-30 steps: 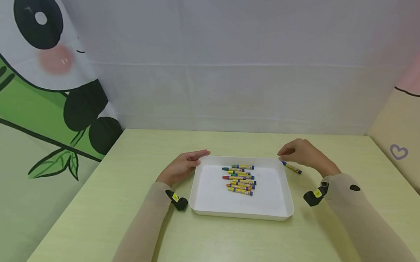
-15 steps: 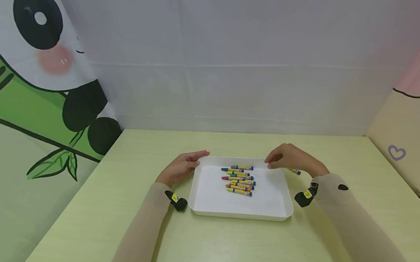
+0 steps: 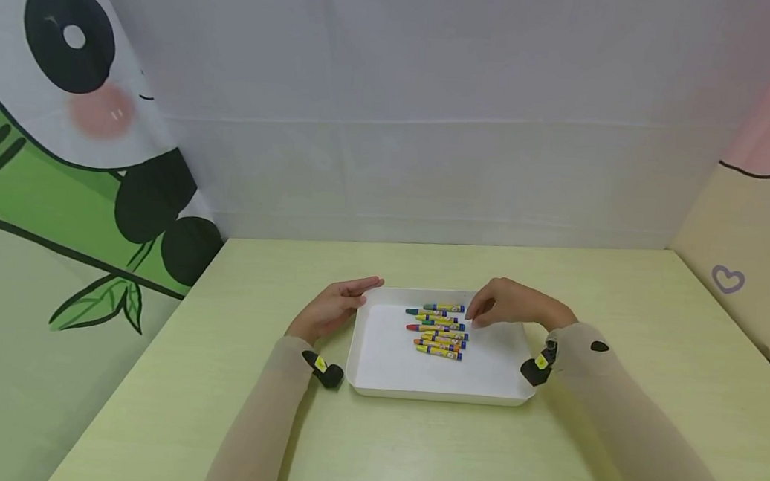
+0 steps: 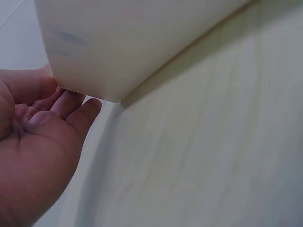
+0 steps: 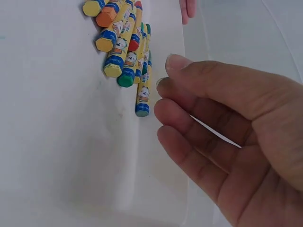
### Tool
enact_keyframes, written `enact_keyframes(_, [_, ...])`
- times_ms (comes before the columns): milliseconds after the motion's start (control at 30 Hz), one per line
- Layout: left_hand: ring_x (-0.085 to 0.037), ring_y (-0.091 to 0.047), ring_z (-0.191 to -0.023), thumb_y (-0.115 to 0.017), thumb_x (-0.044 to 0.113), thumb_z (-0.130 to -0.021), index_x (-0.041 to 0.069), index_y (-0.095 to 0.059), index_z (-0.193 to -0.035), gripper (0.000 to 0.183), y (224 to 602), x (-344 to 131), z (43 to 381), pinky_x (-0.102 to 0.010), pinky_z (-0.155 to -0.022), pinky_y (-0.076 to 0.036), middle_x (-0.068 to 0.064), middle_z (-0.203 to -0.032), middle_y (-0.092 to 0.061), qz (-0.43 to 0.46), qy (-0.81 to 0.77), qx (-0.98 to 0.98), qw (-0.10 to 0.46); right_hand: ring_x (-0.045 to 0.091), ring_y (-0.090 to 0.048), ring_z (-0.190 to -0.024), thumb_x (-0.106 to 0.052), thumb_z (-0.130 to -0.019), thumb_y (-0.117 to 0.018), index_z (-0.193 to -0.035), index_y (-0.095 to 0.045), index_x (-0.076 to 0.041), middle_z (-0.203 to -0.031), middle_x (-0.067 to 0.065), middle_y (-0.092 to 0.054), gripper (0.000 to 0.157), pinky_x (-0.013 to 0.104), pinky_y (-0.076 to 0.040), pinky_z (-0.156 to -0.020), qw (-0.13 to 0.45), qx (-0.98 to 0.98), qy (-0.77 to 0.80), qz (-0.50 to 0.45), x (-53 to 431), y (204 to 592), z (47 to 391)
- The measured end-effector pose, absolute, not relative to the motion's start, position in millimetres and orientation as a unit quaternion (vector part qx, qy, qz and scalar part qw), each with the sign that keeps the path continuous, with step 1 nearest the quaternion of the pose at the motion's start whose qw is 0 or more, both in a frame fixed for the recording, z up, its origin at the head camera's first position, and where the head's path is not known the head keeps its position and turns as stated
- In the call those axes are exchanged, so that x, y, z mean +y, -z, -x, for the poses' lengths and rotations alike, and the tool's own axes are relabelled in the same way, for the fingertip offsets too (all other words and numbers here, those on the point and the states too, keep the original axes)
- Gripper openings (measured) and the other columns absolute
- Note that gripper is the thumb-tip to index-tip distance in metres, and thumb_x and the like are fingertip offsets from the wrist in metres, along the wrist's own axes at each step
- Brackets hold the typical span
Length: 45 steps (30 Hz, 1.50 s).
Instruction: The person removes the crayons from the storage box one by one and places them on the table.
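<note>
My left hand (image 3: pixel 330 307) grips the far left corner of a white tray (image 3: pixel 376 366); in the left wrist view the thumb lies against its outer wall and some fingers are behind the corner. My right hand (image 3: pixel 511 301) hovers over the tray's far right part, loosely bent and holding nothing. Just left of its fingertips, several oil pastels (image 3: pixel 441 339) in yellow wrappers lie in a rough row in the tray. In the right wrist view, a green-ended pastel (image 5: pixel 143 99) lies nearest the fingers, apart from them.
The tray stands on a pale wooden table (image 3: pixel 410 451). A white cloth backdrop (image 3: pixel 433 125) closes off the far side, with printed panels to the left and right. Black cameras (image 3: pixel 537 367) are strapped on both wrists.
My right hand has moved left from beside a blue pastel on the table to above the tray by the row. That blue pastel is now hidden from view. My left hand stays put.
</note>
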<state>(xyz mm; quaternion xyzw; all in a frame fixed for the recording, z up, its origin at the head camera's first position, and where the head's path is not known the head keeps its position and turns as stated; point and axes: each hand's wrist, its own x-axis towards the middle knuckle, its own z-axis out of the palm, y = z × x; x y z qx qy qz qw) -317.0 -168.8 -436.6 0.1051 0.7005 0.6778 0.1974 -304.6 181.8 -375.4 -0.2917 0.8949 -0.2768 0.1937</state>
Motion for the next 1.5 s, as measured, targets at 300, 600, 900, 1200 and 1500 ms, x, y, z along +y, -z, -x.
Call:
enact_keyframes(300, [-0.022, -0.027, -0.145, -0.039, -0.006, -0.099, 0.006, -0.040, -0.146, 0.049, 437.2, -168.2, 316.7, -0.043, -0.118, -0.024, -0.007, -0.154, -0.036, -0.103, -0.678, 0.701, 0.197, 0.010, -0.057, -0.077, -0.013, -0.085, -0.072, -0.092, -0.075, -0.013, -0.088, -0.003, -0.069, 0.008, 0.025, -0.049, -0.072, 0.209, 0.898, 0.262, 0.284, 173.7, 388.1, 307.8])
enact_keyframes(600, [-0.021, -0.026, -0.146, -0.039, -0.005, -0.099, 0.007, -0.040, -0.147, 0.049, 435.4, -169.3, 316.4, -0.042, -0.118, -0.024, -0.006, -0.154, -0.036, -0.105, -0.676, 0.702, 0.199, 0.010, -0.056, -0.077, -0.011, -0.082, -0.073, -0.089, -0.074, -0.015, -0.085, -0.003, -0.067, 0.008, 0.026, -0.048, -0.073, 0.231, 0.899, 0.258, 0.270, 169.9, 398.4, 311.5])
enact_keyframes(900, [-0.021, -0.026, -0.146, -0.040, -0.005, -0.099, 0.007, -0.040, -0.146, 0.049, 436.8, -170.0, 317.7, -0.042, -0.118, -0.023, -0.006, -0.154, -0.036, -0.108, -0.674, 0.703, 0.200, 0.014, -0.053, -0.081, -0.015, -0.082, -0.076, -0.087, -0.073, -0.018, -0.088, -0.002, -0.063, 0.007, 0.027, -0.045, -0.075, 0.225, 0.907, 0.242, 0.260, 168.0, 402.3, 309.8])
enact_keyframes(1200, [-0.022, -0.027, -0.145, -0.039, -0.005, -0.099, 0.007, -0.041, -0.146, 0.049, 438.0, -169.8, 318.6, -0.043, -0.118, -0.024, -0.006, -0.154, -0.037, -0.107, -0.674, 0.704, 0.197, 0.013, -0.054, -0.079, -0.012, -0.082, -0.074, -0.087, -0.074, -0.016, -0.088, -0.002, -0.065, 0.006, 0.026, -0.047, -0.074, 0.221, 0.906, 0.248, 0.262, 166.4, 401.1, 308.6])
enact_keyframes(1500, [-0.021, -0.027, -0.145, -0.040, -0.005, -0.099, 0.007, -0.041, -0.146, 0.049, 438.3, -170.2, 319.4, -0.042, -0.118, -0.024, -0.007, -0.154, -0.037, -0.103, -0.677, 0.701, 0.200, 0.010, -0.055, -0.077, -0.012, -0.085, -0.072, -0.088, -0.074, -0.014, -0.088, -0.001, -0.066, 0.005, 0.024, -0.048, -0.071, 0.209, 0.902, 0.256, 0.277, 167.4, 399.4, 307.2])
